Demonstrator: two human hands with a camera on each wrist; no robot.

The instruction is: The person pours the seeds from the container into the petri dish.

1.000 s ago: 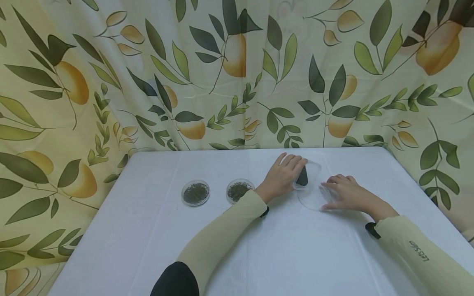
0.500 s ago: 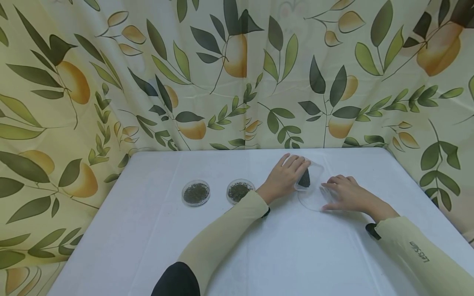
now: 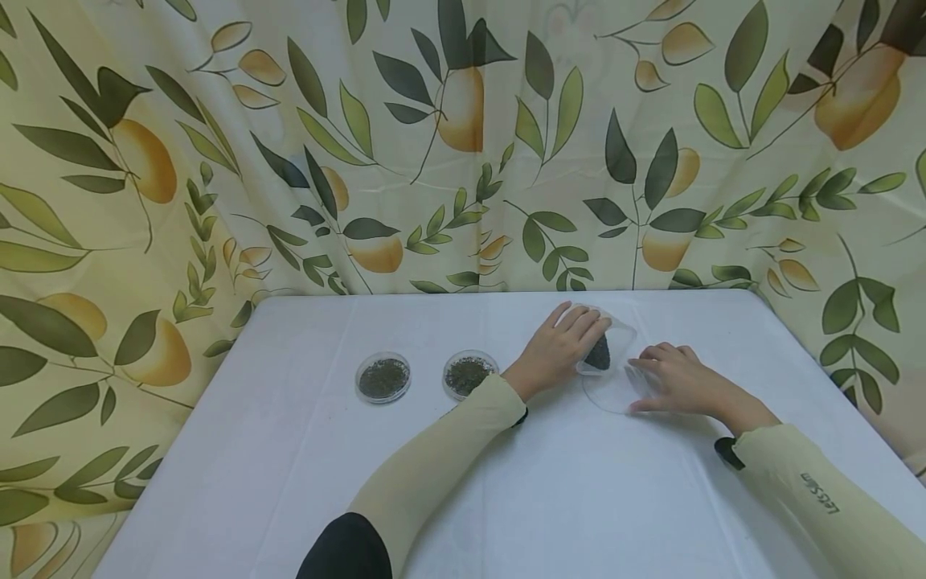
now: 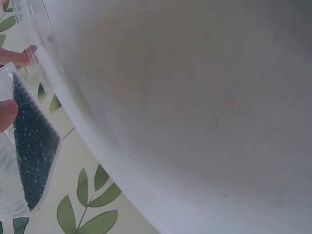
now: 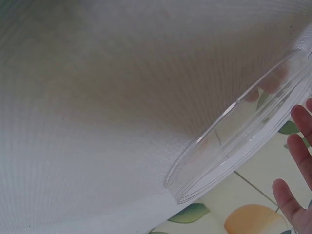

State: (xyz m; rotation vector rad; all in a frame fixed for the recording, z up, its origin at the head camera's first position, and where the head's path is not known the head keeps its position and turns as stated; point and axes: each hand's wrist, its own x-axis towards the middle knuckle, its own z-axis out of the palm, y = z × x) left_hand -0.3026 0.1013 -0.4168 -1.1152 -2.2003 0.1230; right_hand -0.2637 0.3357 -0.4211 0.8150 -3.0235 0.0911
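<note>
My left hand (image 3: 557,354) grips a clear plastic container (image 4: 9,195) above the table, with the thumb on its near face. Dark grains (image 4: 35,151) flecked with paler bits are heaped along one side of the tilted container. Below and to the right, a clear round petri dish (image 5: 195,165) stands on the cloth, with no grains showing in it. My right hand (image 3: 683,382) holds this dish at its right side, thumb toward me and fingers on the far side. In the right wrist view several bent fingers (image 5: 298,146) show beside the rim.
Two petri dishes with dark, dry, leaf-like bits stand to the left: one farther out (image 3: 383,400), the other (image 3: 446,388) partly behind my left forearm. A white cloth (image 3: 550,490) covers the table. Behind its far edge hangs a fruit-patterned curtain (image 3: 405,193).
My left hand has shifted slightly right and the container with it, tilting further; its dark grains now show lower and farther right. The right hand and the dish have stayed in place.
</note>
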